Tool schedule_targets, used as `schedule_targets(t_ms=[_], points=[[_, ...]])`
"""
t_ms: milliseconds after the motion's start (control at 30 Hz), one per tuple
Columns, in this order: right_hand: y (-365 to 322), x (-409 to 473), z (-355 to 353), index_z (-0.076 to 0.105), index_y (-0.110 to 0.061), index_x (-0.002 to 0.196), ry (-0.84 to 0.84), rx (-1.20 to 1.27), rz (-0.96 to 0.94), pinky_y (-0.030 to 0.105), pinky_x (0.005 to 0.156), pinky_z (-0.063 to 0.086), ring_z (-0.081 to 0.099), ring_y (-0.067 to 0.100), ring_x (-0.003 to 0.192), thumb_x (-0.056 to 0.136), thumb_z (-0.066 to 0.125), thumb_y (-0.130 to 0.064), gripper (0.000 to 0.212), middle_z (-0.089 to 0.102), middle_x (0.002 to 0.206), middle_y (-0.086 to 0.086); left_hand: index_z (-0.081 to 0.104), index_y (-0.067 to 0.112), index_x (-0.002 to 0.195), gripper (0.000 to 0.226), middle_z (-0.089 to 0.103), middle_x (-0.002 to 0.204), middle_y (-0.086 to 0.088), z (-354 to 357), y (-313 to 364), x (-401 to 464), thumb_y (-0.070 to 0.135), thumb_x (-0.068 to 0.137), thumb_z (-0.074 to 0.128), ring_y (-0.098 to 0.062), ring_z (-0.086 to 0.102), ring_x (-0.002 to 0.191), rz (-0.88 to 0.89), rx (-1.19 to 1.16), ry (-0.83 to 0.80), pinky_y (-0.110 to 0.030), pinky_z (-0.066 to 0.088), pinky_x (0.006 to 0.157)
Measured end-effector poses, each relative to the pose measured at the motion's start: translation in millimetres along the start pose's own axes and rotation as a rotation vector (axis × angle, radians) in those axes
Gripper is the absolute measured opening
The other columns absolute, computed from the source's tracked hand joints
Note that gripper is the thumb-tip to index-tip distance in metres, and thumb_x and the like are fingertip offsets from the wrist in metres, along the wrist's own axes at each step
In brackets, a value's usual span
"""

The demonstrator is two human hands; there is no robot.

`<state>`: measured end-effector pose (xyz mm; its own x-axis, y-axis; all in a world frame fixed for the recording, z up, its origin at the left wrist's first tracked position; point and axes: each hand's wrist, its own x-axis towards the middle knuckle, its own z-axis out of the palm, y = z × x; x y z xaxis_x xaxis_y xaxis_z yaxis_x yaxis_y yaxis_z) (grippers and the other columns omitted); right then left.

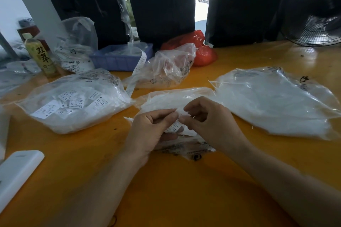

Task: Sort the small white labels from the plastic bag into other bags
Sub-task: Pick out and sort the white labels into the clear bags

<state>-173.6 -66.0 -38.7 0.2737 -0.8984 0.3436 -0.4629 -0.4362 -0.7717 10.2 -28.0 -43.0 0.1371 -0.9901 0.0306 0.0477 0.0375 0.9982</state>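
Observation:
Both hands meet over the middle of the orange table (83,162). My left hand (149,132) holds a small stack of white labels (174,127), thumb on top. My right hand (208,123) pinches the upper end of a label from that stack. Under the hands lies a clear plastic bag (175,98) with white labels inside. A second clear bag (73,103) at the left shows many labels marked XS, S, XL. A third clear bag (276,101) lies at the right, its white contents blurred.
A white flat device (16,171) sits at the near left edge. Behind are a crumpled clear bag (166,68), red bags (199,49), a blue tray (118,59) with a label strip, a bottle (41,57), black bundles and a fan (317,29).

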Motion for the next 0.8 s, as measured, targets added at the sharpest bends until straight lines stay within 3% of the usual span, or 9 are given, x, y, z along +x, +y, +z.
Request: schedule_targets(t_ms=[100,233,433,533,633,733,800], points=[[-3,-2,2,0.069,-0.033,0.093,0.034,-0.026,-0.060,0.018,0.065,0.057,0.068,-0.002,0.071,0.091,0.075,-0.038,0.008,0.071,0.075,-0.018,0.085,0.034,0.098,0.021,0.081,0.107,0.008,-2,-2,1,0.036,0.076,0.084,-0.014,0.079,0.094,0.008,0.013,-0.013,-0.026,0.064,0.069],[-1,1,-3,0.067,-0.034,0.097,0.111,0.098,0.000,0.028,0.068,0.062,0.071,0.000,0.069,0.094,0.073,-0.032,0.007,0.073,0.080,-0.018,0.084,0.032,0.103,0.031,0.081,0.107,-0.004,-3,-4,4,0.025,0.072,0.085,-0.020,0.079,0.091,0.003,-0.070,-0.032,-0.024,0.062,0.071],[1,4,-8,0.060,-0.035,0.107,0.116,0.169,0.037,0.020,0.064,0.057,0.071,0.001,0.069,0.095,0.071,-0.032,0.017,0.074,0.082,-0.019,0.082,0.037,0.101,0.038,0.080,0.106,0.007,-8,-3,10,0.002,0.088,0.079,-0.017,0.079,0.092,0.113,0.033,0.089,-0.024,0.063,0.070],[3,7,-15,0.061,-0.035,0.104,0.185,0.161,0.028,0.016,0.061,0.055,0.071,0.001,0.071,0.096,0.070,-0.029,0.013,0.073,0.083,-0.020,0.077,0.042,0.104,0.040,0.080,0.099,0.002,-28,10,12,0.004,0.092,0.075,-0.010,0.077,0.081,0.326,0.352,0.293,-0.020,0.060,0.060],[5,8,-17,0.063,-0.034,0.103,0.194,0.144,0.016,0.013,0.062,0.055,0.071,0.001,0.071,0.097,0.069,-0.027,0.011,0.072,0.084,-0.021,0.076,0.017,0.112,0.028,0.070,0.121,-0.004,-74,23,23,-0.001,0.095,0.066,-0.011,0.071,0.094,0.604,0.799,0.640,-0.013,0.053,0.077],[5,7,-14,0.063,-0.035,0.101,0.167,0.150,-0.004,0.012,0.064,0.055,0.071,0.002,0.071,0.097,0.068,-0.025,0.012,0.072,0.083,-0.021,0.076,0.005,0.113,0.027,0.068,0.119,-0.022,-129,21,32,-0.006,0.096,0.060,-0.038,0.066,0.102,0.481,0.985,0.902,-0.039,0.051,0.092],[2,6,-13,0.063,-0.037,0.099,0.159,0.142,-0.015,0.012,0.064,0.054,0.070,0.002,0.071,0.098,0.068,-0.024,0.014,0.072,0.082,-0.020,0.076,0.001,0.115,0.026,0.067,0.119,-0.028,-153,16,34,-0.005,0.096,0.059,-0.045,0.062,0.106,0.359,1.054,0.933,-0.050,0.049,0.096]])
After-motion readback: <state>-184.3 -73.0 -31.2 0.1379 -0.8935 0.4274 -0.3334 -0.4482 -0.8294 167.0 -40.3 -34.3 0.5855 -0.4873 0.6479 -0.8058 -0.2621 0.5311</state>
